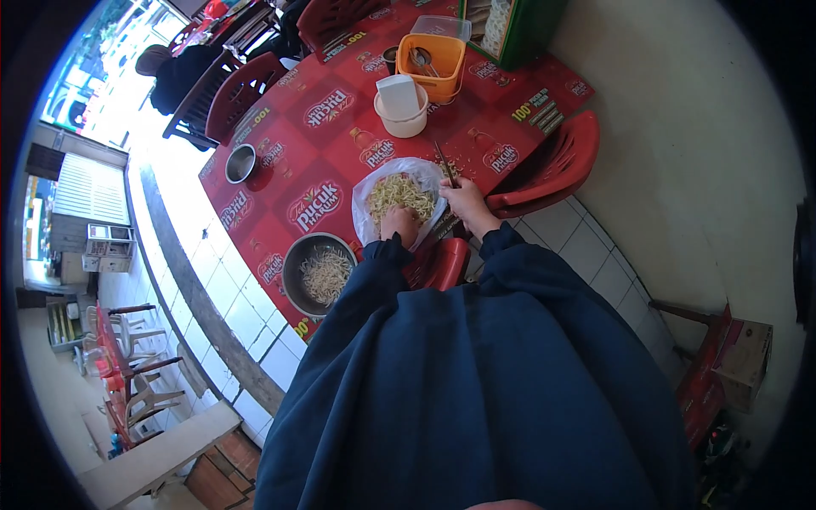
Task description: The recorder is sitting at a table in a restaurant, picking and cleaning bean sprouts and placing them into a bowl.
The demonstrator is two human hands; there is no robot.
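My left hand (400, 224) reaches into an open white plastic bag (364, 203) filled with bean sprouts (394, 194). Its fingertips are partly hidden among the sprouts, so whether it grips any is unclear. At the bag's right side, my right hand (470, 204) is closed around a thin knife (445, 164), its dark blade pointing away from me. Loose sprout bits (464, 167) are scattered on the table by the blade. A metal bowl (290, 280) left of my left forearm contains paler sprouts (326, 275).
The table has a red printed cover (319, 166). Farther back are a white tub (408, 124), an orange container (440, 86) with spoons, and a green-framed case (532, 32). A small metal bowl (241, 164) sits left. Red chairs (554, 172) flank the table; a person (182, 73) sits beyond.
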